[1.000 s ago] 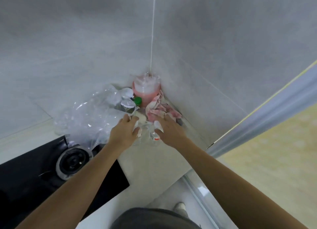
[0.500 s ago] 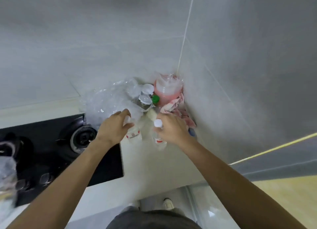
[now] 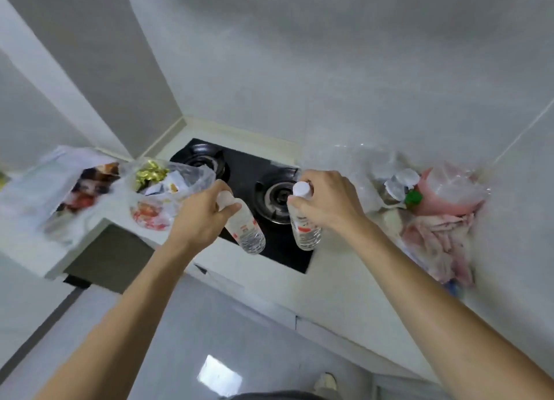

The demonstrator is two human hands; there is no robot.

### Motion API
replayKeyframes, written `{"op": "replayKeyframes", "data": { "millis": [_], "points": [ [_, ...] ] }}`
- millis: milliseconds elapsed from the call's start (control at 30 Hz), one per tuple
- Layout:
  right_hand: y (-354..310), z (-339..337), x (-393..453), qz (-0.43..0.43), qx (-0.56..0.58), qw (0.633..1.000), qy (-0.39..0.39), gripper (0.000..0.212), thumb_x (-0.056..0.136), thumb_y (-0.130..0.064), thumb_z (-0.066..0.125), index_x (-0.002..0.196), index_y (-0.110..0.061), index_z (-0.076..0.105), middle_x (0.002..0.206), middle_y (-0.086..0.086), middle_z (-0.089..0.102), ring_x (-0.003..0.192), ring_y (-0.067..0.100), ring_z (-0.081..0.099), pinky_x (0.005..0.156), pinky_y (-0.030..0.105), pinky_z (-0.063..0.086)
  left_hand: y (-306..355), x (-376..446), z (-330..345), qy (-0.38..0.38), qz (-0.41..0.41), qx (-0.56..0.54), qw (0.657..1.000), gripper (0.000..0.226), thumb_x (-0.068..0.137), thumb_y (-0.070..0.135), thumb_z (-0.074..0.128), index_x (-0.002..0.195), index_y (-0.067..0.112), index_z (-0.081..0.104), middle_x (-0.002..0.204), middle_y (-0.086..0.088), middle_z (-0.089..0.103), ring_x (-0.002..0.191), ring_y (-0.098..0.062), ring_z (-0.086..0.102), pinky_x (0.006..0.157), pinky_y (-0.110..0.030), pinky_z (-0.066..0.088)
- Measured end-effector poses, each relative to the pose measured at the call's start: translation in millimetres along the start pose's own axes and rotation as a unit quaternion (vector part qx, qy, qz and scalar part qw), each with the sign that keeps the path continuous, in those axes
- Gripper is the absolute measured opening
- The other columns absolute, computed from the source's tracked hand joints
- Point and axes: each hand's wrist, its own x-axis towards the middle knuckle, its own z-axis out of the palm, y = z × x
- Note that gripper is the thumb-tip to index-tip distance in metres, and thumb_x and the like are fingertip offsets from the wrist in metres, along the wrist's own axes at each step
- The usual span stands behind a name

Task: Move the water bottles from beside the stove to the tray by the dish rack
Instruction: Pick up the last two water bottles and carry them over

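Observation:
I hold two clear water bottles with white caps and red-and-white labels in the air over the black stove [image 3: 239, 172]. My left hand [image 3: 201, 217] grips the neck of the left bottle [image 3: 247, 232], which tilts down to the right. My right hand [image 3: 326, 202] grips the top of the right bottle [image 3: 305, 232], which hangs nearly upright above the right burner [image 3: 277, 197]. Neither the tray nor the dish rack is in view.
Right of the stove lie crumpled clear plastic [image 3: 353, 172], small capped containers [image 3: 400, 184], a pink bottle [image 3: 446, 196] and a pink cloth [image 3: 440, 243] in the wall corner. Left of the stove are plastic bags of food [image 3: 162, 190] and packets [image 3: 81, 187] on the counter [image 3: 329, 294].
Both hands lifted the bottles from the corner beside the stove and carried them left over the burners. The view swung left, bringing in the whole stove and the bags.

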Motion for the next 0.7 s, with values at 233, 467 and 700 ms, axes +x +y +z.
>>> {"op": "replayKeyframes", "data": {
  "millis": [233,467,700],
  "points": [
    [-181.6,74.7,-12.3,-0.152,0.056,0.985,-0.064,0.022,0.078,-0.044,0.074,0.085,-0.023,0.071,0.082,-0.003,0.073,0.081,0.026,0.068,0.069,0.039,0.057,-138.2,-134.8,-102.1,0.137,-0.131,0.006,0.982,0.024,0.097,0.043,0.070,0.112,0.029,0.059,0.082,0.013,0.059,0.073,-0.013,0.058,0.063,-0.036,0.043],
    [-395.2,169.7,-75.4,-0.274,0.101,0.948,-0.131,0.023,0.081,-0.047,0.077,0.087,-0.025,0.071,0.080,-0.008,0.069,0.080,0.019,0.065,0.065,0.035,0.051,-276.9,-298.2,-212.5,0.223,-0.234,0.002,0.946,0.023,0.098,0.048,0.067,0.103,0.028,0.057,0.083,0.010,0.061,0.077,-0.016,0.058,0.063,-0.036,0.045],
    [-592.5,252.3,-155.1,-0.374,0.156,0.888,-0.218,0.018,0.081,-0.043,0.077,0.086,-0.027,0.068,0.077,-0.010,0.066,0.075,0.013,0.062,0.057,0.027,0.038,-376.3,-453.8,-305.6,0.321,-0.340,0.003,0.884,0.024,0.095,0.050,0.070,0.093,0.029,0.057,0.083,0.009,0.063,0.077,-0.017,0.059,0.066,-0.041,0.049]
  ]
}}
